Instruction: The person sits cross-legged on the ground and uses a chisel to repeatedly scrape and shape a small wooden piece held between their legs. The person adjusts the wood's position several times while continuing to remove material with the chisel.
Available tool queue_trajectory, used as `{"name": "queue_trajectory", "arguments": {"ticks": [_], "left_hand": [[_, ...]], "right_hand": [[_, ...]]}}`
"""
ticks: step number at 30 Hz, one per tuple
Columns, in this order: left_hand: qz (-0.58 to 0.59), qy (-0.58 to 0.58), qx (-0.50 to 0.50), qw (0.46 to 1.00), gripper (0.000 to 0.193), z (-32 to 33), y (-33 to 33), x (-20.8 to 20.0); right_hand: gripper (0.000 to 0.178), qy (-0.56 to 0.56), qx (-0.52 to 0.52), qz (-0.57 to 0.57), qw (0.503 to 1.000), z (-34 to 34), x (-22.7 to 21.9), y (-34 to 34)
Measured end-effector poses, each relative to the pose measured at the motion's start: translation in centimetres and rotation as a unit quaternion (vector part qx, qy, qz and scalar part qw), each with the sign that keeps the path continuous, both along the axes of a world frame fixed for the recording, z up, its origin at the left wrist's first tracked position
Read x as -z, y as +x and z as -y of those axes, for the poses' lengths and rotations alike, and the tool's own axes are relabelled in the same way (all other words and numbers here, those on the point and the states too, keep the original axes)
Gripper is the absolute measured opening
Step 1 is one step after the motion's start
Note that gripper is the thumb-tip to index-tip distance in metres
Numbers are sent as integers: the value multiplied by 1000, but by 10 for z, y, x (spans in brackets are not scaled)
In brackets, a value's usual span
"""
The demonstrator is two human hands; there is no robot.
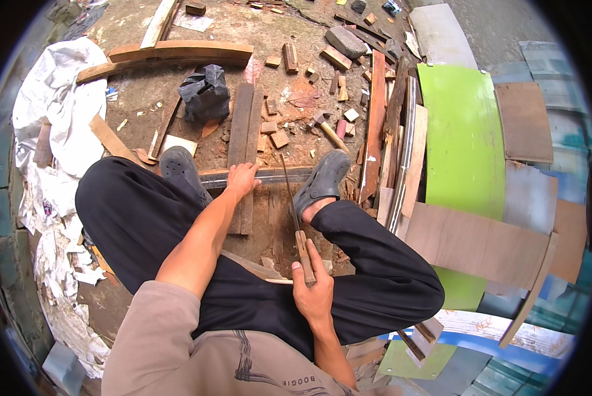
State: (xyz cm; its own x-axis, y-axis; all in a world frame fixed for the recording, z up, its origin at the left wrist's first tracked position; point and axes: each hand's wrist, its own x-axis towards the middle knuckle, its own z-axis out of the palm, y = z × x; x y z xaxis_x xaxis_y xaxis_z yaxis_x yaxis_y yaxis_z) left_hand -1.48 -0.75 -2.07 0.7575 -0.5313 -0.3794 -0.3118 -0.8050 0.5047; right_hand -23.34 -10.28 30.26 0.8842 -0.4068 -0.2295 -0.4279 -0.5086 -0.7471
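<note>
Wooden-handled tool, long thin blade: grasped by its handle in right hand, between the knees, blade beside the right grey clog. Left hand: laid on brown timber crossing a bar; cannot tell whether clenched. Beyond: hammer.

I could pass between the dark plank and the wooden-handled blade, but the crosswise beam bars the way ahead, the right shoe hems me in, and wood blocks and a hammer clutter the ground beyond.
</note>
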Motion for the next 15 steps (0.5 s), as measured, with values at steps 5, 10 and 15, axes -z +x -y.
{"name": "queue_trajectory", "arguments": {"ticks": [5,10,15], "left_hand": [[10,-9,17,1000,60,-1,1,-5],[-8,-6,-11,1000,58,-5,3,5],[7,-10,-1,1000,60,-4,4,4]], "right_hand": [[56,22,17,-34,999,-5,15,3],[56,9,2,-3,1000,2,27,9],[56,10,22,-24,999,13,20,15]]}}
